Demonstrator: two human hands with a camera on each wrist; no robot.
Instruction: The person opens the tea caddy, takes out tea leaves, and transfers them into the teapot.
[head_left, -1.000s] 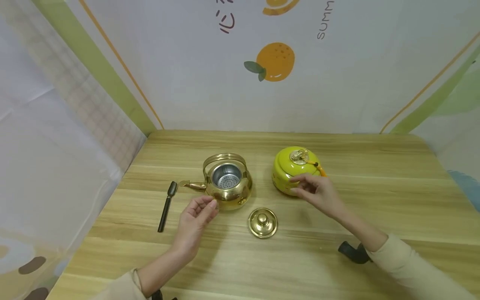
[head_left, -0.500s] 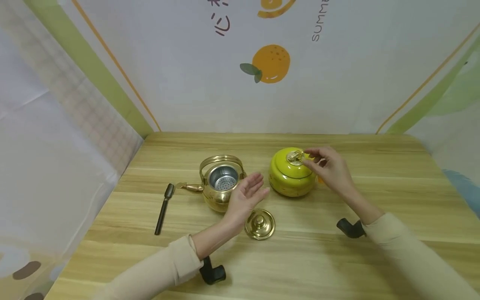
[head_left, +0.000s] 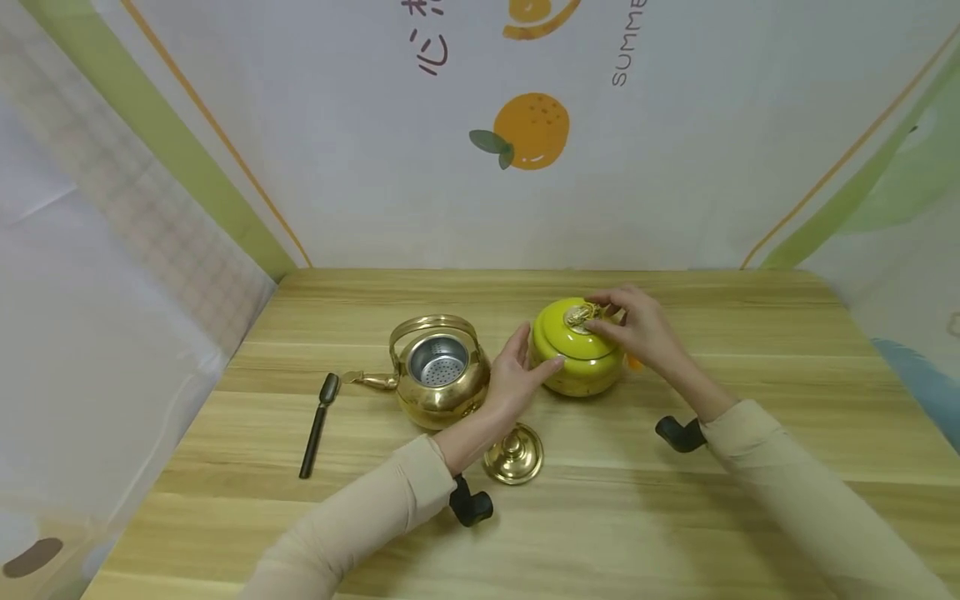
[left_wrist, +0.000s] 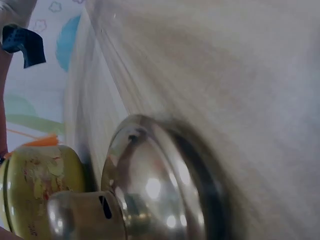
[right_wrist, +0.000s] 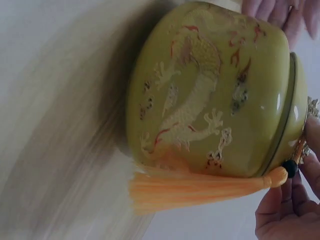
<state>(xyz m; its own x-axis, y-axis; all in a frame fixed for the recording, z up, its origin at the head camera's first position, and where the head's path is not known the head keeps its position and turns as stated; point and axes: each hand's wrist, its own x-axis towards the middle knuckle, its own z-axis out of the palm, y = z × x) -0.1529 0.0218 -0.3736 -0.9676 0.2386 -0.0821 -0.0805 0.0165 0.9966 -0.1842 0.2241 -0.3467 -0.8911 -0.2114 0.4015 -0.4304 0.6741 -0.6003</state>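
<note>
A yellow jar (head_left: 577,379) with a dragon pattern stands right of centre, its lid (head_left: 555,332) seated on top. My right hand (head_left: 641,329) pinches the lid's gold knob (head_left: 580,316) between thumb and fingers. Fairly straight fingers of my left hand (head_left: 513,379) lie at the jar's left side; the right wrist view shows these fingertips (right_wrist: 267,10) right at its wall. From the knob hangs an orange tassel (right_wrist: 200,192). Left of the jar is a brass teapot (head_left: 442,407), uncovered, with a metal strainer (head_left: 441,367) inside. Its brass lid (head_left: 517,467) lies below my left hand, partly hidden by the wrist.
A dark scoop (head_left: 317,429) lies at the left of the wooden table (head_left: 600,517), by the teapot's spout (head_left: 375,381). Black wrist-worn pieces (head_left: 471,506) show under each forearm. A printed cloth (head_left: 375,183) hangs behind the table.
My right hand has moved from the jar's front up to the lid's knob and taken hold of it. My left hand has moved right, from in front of the teapot to the jar's side.
</note>
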